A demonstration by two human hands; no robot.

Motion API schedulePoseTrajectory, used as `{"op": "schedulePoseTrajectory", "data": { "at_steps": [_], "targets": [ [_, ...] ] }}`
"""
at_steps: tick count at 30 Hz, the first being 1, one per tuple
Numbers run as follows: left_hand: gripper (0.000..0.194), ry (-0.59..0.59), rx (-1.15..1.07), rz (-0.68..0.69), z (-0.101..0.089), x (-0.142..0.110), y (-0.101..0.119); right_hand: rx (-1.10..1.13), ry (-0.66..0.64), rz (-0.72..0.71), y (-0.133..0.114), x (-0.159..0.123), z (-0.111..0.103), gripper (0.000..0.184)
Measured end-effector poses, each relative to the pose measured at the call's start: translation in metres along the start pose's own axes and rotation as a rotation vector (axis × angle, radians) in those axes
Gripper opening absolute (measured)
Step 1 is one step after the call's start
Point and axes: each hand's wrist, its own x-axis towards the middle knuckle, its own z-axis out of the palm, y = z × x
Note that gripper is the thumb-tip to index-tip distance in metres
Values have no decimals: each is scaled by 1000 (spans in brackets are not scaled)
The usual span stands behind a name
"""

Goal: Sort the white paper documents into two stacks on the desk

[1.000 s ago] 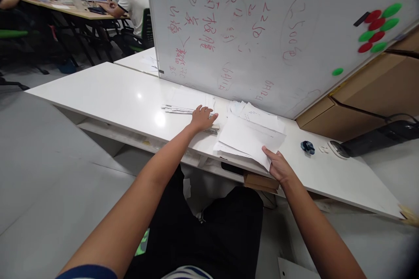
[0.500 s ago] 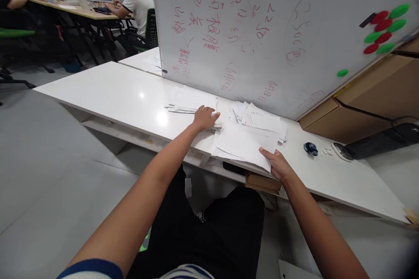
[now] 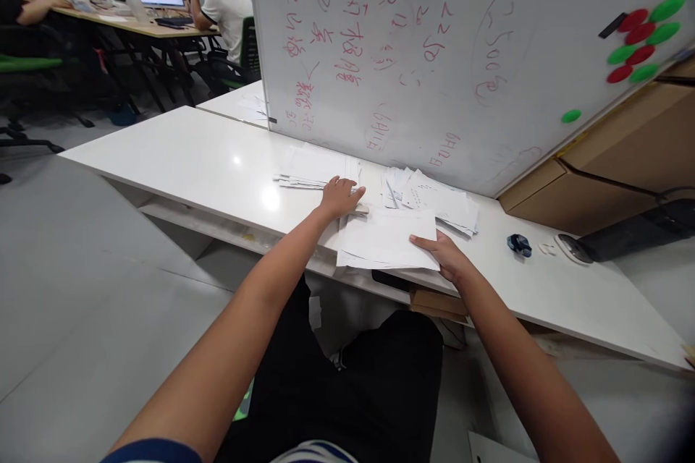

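Note:
A few white sheets of paper (image 3: 388, 240) are held by my right hand (image 3: 449, 256), its thumb on top and its other fingers underneath at the right end. They overhang the front edge of the white desk (image 3: 217, 152). My left hand (image 3: 339, 197) lies palm down with its fingers spread, by the right end of a paper stack (image 3: 312, 165). Below its thumb shows the end of a small beige object (image 3: 359, 210); the palm hides the rest. Behind the held sheets lies a looser pile of papers (image 3: 439, 201), with a pen-like grey stick (image 3: 392, 193) at its left.
A whiteboard (image 3: 347, 36) with red writing stands along the desk's back. To the right are cardboard boxes (image 3: 613, 137), a dark blue crumpled item (image 3: 519, 245) and a round white-rimmed base (image 3: 574, 249). A shelf runs under the desktop. A person (image 3: 225, 7) sits at a far table.
My right hand has moved left with the sheets, drawing them off the loose pile and closer to my left hand. The left hand has stayed in place. The seated person has raised a hand.

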Motion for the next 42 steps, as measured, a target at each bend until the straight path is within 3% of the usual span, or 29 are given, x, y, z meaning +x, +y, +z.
{"op": "schedulePoseTrajectory", "data": {
  "at_steps": [5, 9, 13, 20, 27, 32, 37, 39, 42],
  "targets": [
    [64, -11, 14, -4, 0, 1, -1, 42, -74, 60, -5, 4, 19, 43],
    [62, -25, 10, -12, -1, 1, 0, 35, -54, 95, -3, 8, 10, 33],
    [62, -23, 6, -11, -2, 1, 2, 47, -90, 119, 1, 9, -3, 37],
    [60, -26, 27, -16, -3, 0, 3, 24, -85, 24, 5, 6, -4, 48],
    [71, -56, 128, -41, 0, -1, 10, 66, -90, -34, 14, 17, -1, 42],
    [80, -63, 306, -30, 7, 0, 21, 98, -33, 3, 16, 19, 1, 36],
    [86, -100, 224, -45, 2, 0, 17, 113, -35, -4, 16, 16, 4, 39],
    [78, -81, 183, -60, 0, 0, 15, 67, 4, -48, 17, 12, 1, 40],
    [61, -76, 152, -76, -2, 0, 13, -82, 170, -158, 18, 1, -13, 35]
  ]
}}
